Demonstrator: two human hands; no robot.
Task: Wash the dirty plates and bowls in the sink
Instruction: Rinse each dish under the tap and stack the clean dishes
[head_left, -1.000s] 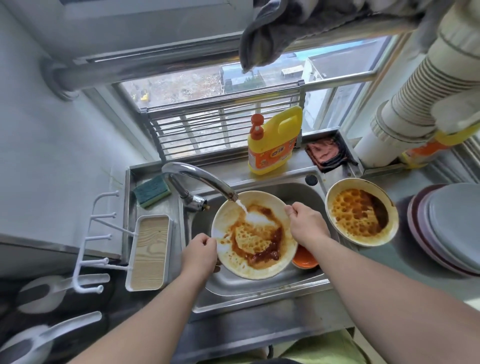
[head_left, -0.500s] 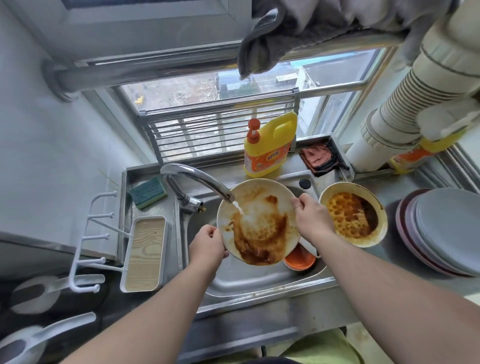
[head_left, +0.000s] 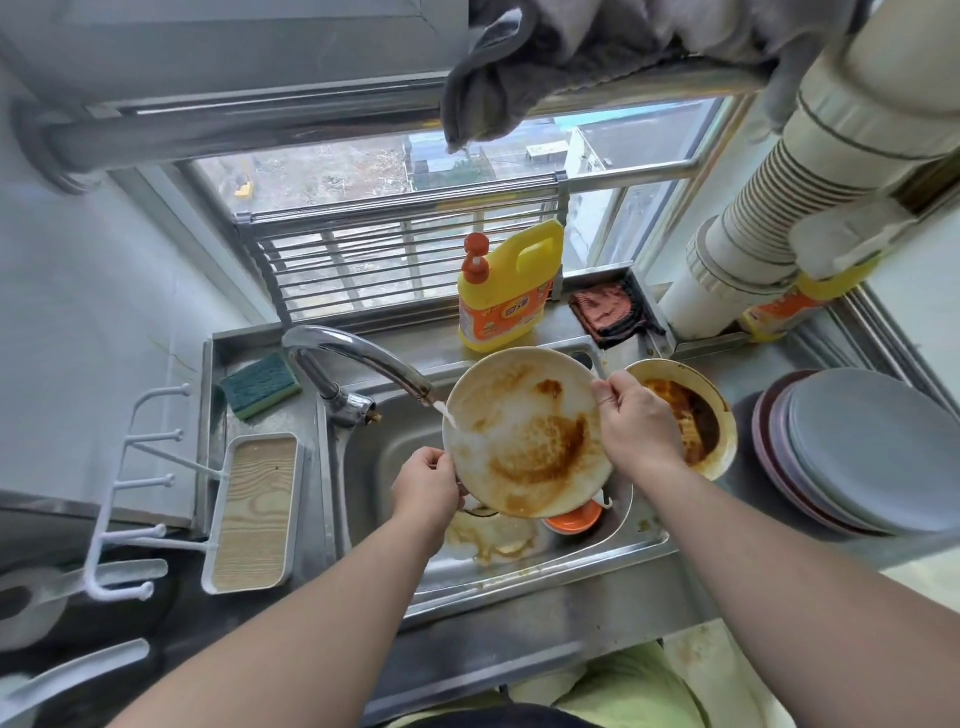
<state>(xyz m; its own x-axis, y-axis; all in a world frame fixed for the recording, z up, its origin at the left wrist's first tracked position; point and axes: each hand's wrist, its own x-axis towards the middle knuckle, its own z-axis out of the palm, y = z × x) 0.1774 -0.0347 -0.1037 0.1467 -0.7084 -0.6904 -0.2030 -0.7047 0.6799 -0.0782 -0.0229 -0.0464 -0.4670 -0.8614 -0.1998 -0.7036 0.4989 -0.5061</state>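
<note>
A cream plate (head_left: 519, 431) smeared with brown sauce is tilted steeply over the steel sink (head_left: 384, 457). My left hand (head_left: 427, 486) grips its lower left rim and my right hand (head_left: 636, 426) grips its right rim. Water from the faucet (head_left: 358, 358) hits the plate's left side, and brown runoff pools on the sink floor. A second dirty plate (head_left: 706, 415) lies on the counter right of the sink, partly hidden by my right hand. An orange bowl (head_left: 574, 519) sits in the sink under the held plate.
A yellow detergent bottle (head_left: 506, 291) stands behind the sink. A green sponge (head_left: 260, 384) lies at the back left, a white tray (head_left: 254, 514) left of the sink. Stacked grey and purple plates (head_left: 862, 452) sit at the right. A reddish cloth (head_left: 608, 309) lies at the back.
Both hands tipped the plate up from nearly flat to steeply tilted and shifted it rightward. Much of the sauce has washed off it into the sink.
</note>
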